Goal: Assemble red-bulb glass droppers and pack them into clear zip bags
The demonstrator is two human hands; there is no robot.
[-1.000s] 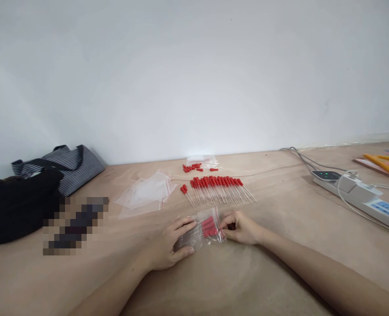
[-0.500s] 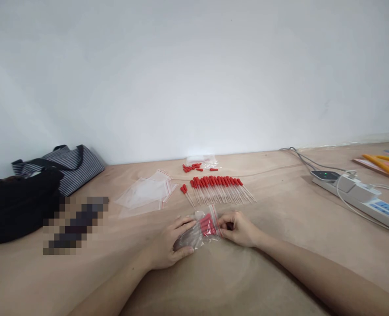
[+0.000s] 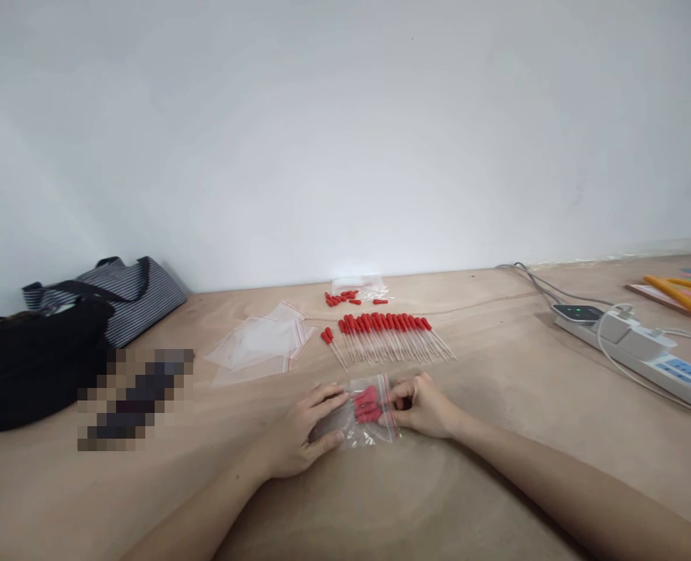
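Note:
A clear zip-lock bag lies on the table between my hands, its red-striped mouth facing right. Inside it, bunched towards the mouth, are several red rubber bulbs; clear stems cannot be made out. My left hand rests on the bag's left end, with fingers and thumb spread apart. At the mouth, the curled fingers of my right hand pinch the bag's edge, the fingertips partly behind the film. Just beyond the bag, a row of droppers with red bulbs and clear stems lies side by side, two droppers slightly apart at its left.
Flat zip-lock bags overlap left of the row. Loose red bulbs lie near the wall beside another clear bag. A striped bag and a black bag sit at left. A corded power strip lies at right.
The bag has flattened out and its striped mouth sits slightly further right and lower. The red bulbs inside have shifted. Both hands stay almost where they were.

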